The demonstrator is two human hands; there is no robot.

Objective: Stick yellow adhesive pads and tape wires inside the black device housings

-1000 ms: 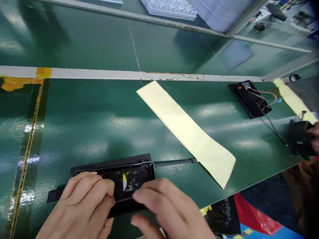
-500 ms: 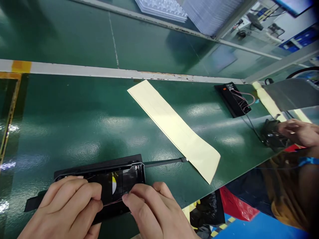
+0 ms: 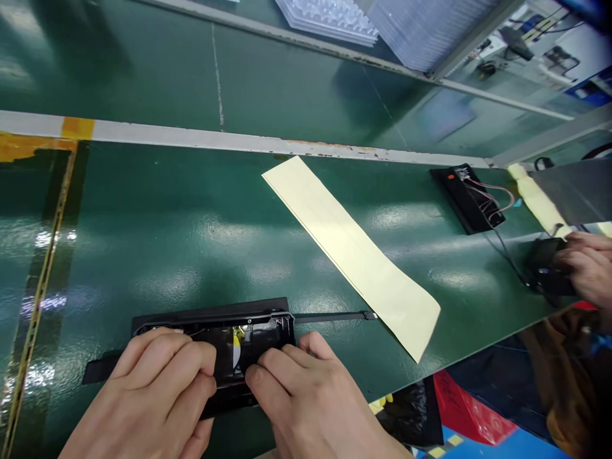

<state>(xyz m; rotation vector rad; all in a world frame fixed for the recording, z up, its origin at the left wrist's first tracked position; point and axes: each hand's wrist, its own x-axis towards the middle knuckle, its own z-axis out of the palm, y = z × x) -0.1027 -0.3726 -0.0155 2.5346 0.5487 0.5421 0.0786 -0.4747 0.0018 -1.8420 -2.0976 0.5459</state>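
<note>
An open black device casing [image 3: 239, 395] lies at the near edge of the bench, its inner parts facing up, among them a yellow and white patch. My left hand [image 3: 162, 389] has its fingers curled over the left part of the casing, thumb at the near side. On the right end, my right hand [image 3: 306, 389] is closed with its fingertips pressed on the near rim. Whatever small piece may be under those fingertips is hidden. A thin black strap [image 3: 329, 316] runs out from the casing to the right, and a black flap [image 3: 102, 370] sticks out at the left.
Pale yellow paper strips [image 3: 354, 255] lie diagonally across the green bench [image 3: 172, 210]. Farther right are a second black casing with wires [image 3: 468, 197] and a co-worker's hand [image 3: 590, 264] on a dark part. Clear plastic trays [image 3: 329, 19] stand on the shelf behind.
My view has shifted, so the bench things appear farther right. My right fingers have drawn closer together on the rim. The co-worker's hand has moved over the dark part.
</note>
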